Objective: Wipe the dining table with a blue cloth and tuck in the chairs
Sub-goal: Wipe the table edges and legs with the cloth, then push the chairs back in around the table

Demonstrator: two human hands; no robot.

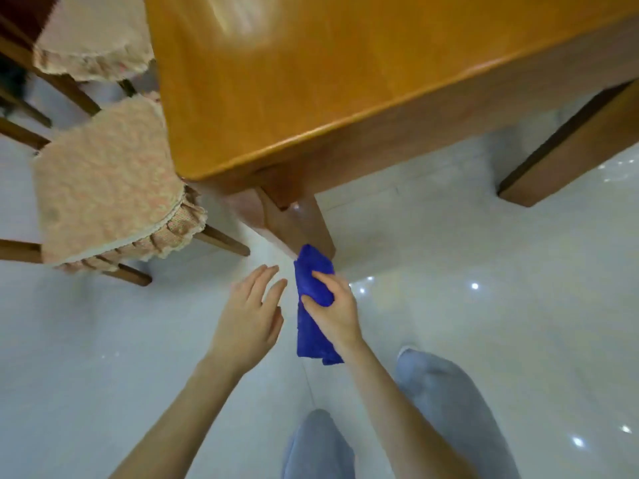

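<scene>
One blue cloth (313,302) gripped in right hand (333,307), left hand (247,314) empty, two chairs (107,198).

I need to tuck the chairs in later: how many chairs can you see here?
2: nearer chair beside the table's left corner, second chair behind it along that side. Others may be out of view.

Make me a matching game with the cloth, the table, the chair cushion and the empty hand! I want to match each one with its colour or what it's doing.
Things:
1. blue cloth
2. dining table
3. chair cushion
4. left hand

Descriptions:
A. shiny orange-brown wood
B. open, holding nothing
C. gripped in the right hand
D. pinkish fabric with a frilly edge

Pairs: 1-C, 2-A, 3-D, 4-B
</scene>
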